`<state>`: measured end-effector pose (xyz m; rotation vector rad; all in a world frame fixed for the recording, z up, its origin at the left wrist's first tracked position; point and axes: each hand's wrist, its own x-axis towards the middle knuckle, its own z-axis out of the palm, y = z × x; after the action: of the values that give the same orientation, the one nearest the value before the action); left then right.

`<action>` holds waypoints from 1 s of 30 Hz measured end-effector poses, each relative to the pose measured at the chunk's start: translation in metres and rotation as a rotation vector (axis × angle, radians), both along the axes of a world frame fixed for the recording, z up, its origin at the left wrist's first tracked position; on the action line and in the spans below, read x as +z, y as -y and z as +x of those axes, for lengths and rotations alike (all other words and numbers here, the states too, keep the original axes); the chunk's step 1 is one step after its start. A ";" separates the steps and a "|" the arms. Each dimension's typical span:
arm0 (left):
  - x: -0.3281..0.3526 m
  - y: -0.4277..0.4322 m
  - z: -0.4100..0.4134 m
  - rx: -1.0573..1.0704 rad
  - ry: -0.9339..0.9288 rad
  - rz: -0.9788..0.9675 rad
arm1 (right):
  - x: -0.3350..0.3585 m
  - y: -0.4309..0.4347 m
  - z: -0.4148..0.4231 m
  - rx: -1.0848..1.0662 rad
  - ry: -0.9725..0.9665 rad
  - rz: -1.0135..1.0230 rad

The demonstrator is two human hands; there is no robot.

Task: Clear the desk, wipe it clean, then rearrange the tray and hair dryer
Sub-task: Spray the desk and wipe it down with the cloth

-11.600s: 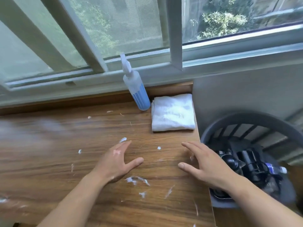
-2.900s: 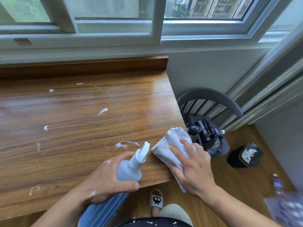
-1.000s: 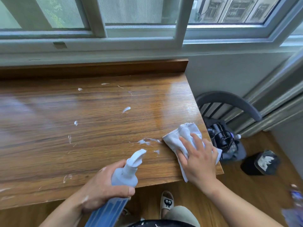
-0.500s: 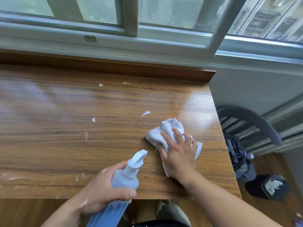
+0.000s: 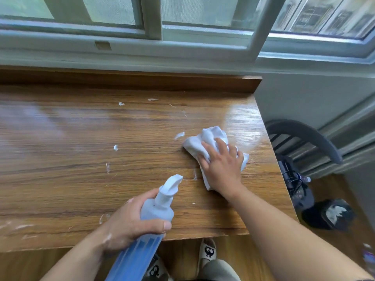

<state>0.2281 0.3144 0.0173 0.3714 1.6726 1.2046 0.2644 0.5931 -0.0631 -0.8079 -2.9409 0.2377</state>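
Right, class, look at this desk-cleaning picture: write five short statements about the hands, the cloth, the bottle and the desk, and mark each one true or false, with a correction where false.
1. The right hand presses a white cloth onto the desk. True.
2. The left hand holds a spray bottle. True.
3. The spray bottle stands upright on the desk by the window. False: it is held tilted over the near edge.
4. The desk is already free of white smears. False: several white smears remain left of the cloth.
5. The cloth lies neatly folded in a square. False: it is bunched up under the hand.
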 end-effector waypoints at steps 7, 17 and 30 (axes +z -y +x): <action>0.004 0.007 -0.006 -0.073 -0.023 0.011 | -0.009 0.067 0.107 -0.001 -0.035 0.080; 0.004 0.023 -0.016 -0.070 0.000 -0.033 | -0.002 0.055 0.014 -0.162 -0.037 0.020; 0.012 0.033 -0.015 -0.019 0.063 0.027 | 0.000 0.021 -0.045 -0.020 0.022 -0.023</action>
<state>0.2129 0.2817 0.0295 0.3617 1.5967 1.2138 0.2195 0.5725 -0.0632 -0.8472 -2.9543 0.2638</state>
